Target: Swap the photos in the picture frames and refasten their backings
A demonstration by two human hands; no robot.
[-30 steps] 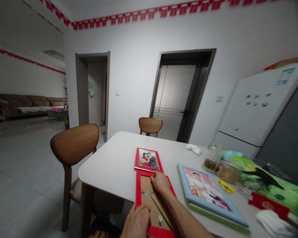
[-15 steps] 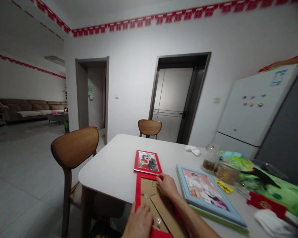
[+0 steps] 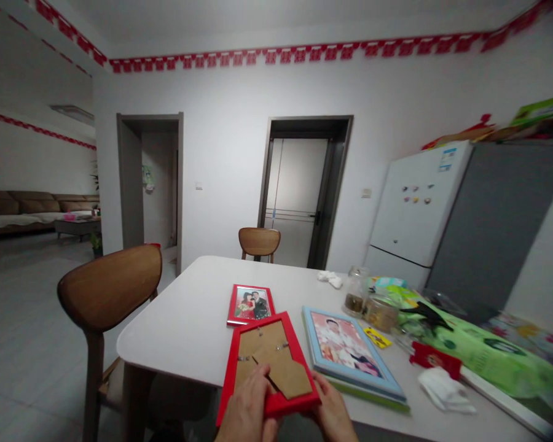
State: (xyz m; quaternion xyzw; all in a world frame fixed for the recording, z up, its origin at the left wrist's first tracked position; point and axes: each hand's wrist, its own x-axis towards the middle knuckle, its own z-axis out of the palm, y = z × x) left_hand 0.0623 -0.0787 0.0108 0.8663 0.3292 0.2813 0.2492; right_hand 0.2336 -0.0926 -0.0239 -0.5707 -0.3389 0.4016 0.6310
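Note:
A red picture frame [image 3: 297, 336] is tilted up over the near table edge, its brown backing board [image 3: 270, 334] facing me. Small metal clips and a fold-out brown stand show on that back. My left hand [image 3: 249, 405] grips the frame's lower left, its fingers lying over the backing beside the stand. At the lower right corner, my right hand [image 3: 330, 408] is closed round the rim, with part of its fingers hidden beneath. Just beyond lies a smaller red-framed photo [image 3: 252, 304] of a couple, face up.
Right of my hands, a blue-framed photo [image 3: 350, 344] rests on a green frame [image 3: 368, 396]. Farther right are glass jars [image 3: 356, 294], a yellow packet [image 3: 376, 337], a red packet [image 3: 435, 360], crumpled tissue [image 3: 445, 390] and a green package [image 3: 493, 353]. A wooden chair [image 3: 113, 285] stands left.
The red frame's far end has lifted and the frame has turned. My right hand has moved from its upper right edge to the lower right corner. The camera view has swung right.

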